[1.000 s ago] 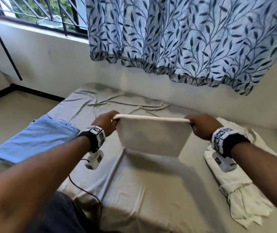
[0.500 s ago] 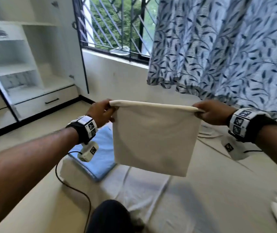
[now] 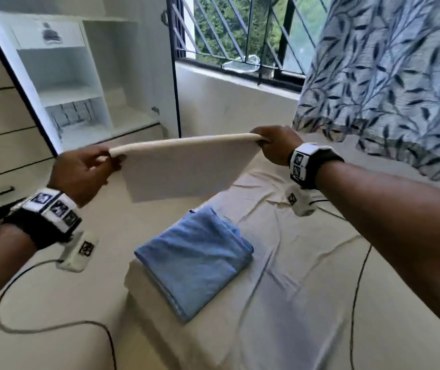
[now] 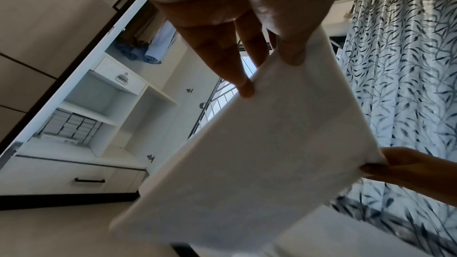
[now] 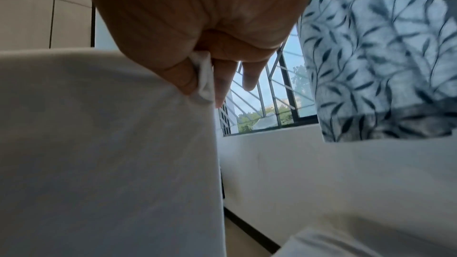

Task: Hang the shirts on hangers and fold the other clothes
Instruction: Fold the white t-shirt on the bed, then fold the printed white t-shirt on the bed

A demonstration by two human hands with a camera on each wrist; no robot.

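A folded white cloth [image 3: 186,169] hangs in the air between my hands, above the bed. My left hand [image 3: 85,172] pinches its left top corner between thumb and fingers; in the left wrist view the left hand [image 4: 267,62] holds the white cloth [image 4: 259,163]. My right hand [image 3: 275,148] pinches the right top corner, and the right wrist view shows the right hand [image 5: 197,77] with a bunch of white cloth [image 5: 111,144] between thumb and fingers. A folded blue garment [image 3: 194,265] lies on the bed corner below the cloth.
The bed [image 3: 280,303] is covered with a beige sheet. An open white wardrobe [image 3: 74,84] with shelves and drawers stands at the left, with hung clothes [image 4: 148,46] inside. A barred window [image 3: 240,36] and a leaf-patterned curtain [image 3: 387,76] are behind. Cables [image 3: 39,324] trail from both wrists.
Both hands have carried the white cloth to the left, over the folded blue garment. The view has turned left toward the wardrobe, and the white pile at the right is out of sight.
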